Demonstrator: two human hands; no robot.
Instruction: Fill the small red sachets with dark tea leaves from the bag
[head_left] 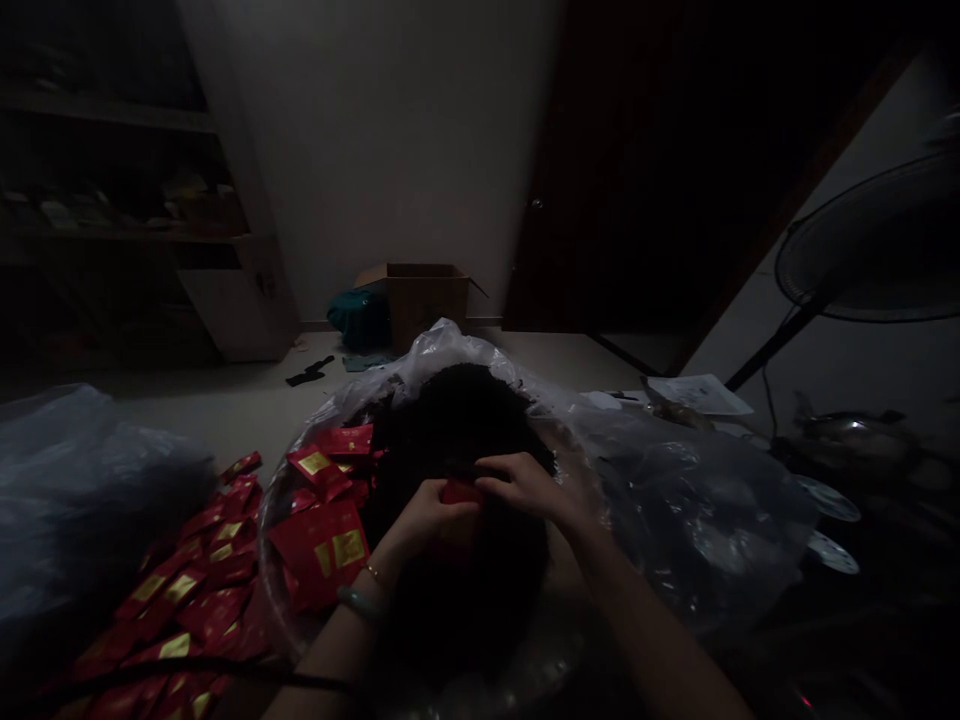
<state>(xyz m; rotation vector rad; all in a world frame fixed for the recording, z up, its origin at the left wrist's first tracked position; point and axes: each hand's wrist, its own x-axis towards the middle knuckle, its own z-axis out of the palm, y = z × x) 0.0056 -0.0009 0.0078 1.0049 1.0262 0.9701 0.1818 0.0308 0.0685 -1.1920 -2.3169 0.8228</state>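
Two bare hands meet over a dark heap, with one red packet (459, 494) between them. The left hand (424, 515) grasps the packet, thumb laid across its near face and the other fingers mostly hidden. The right hand (521, 485) has its thumb and forefinger at the packet's upper right edge; the dimness makes it impossible to tell whether these pinch the packet, hold something dark beside it, or merely rest there. Meeting from both sides like this probably steadies the packet and gives control of its top edge.

Directly beneath and beyond the fingers rises the dark heap (465, 405), of a loose-looking material that cannot be identified. Keeping the packet just above it likely means that anything spilled would drop back onto the heap. Around it stands a wide round tub (265, 530), and clear plastic (450, 345) bunches up behind the heap, beyond the fingers, seemingly as a liner.

Left of the fingers, inside the tub, lie several red packets (300, 540) with gold patches, seemingly placed within easy reach of the left hand. Farther left, outside the tub, more packets spread in a scattered pile (217, 570). Right of the fingers, a clear plastic sheet (705, 520) sprawls past the tub, perhaps the same piece of plastic.
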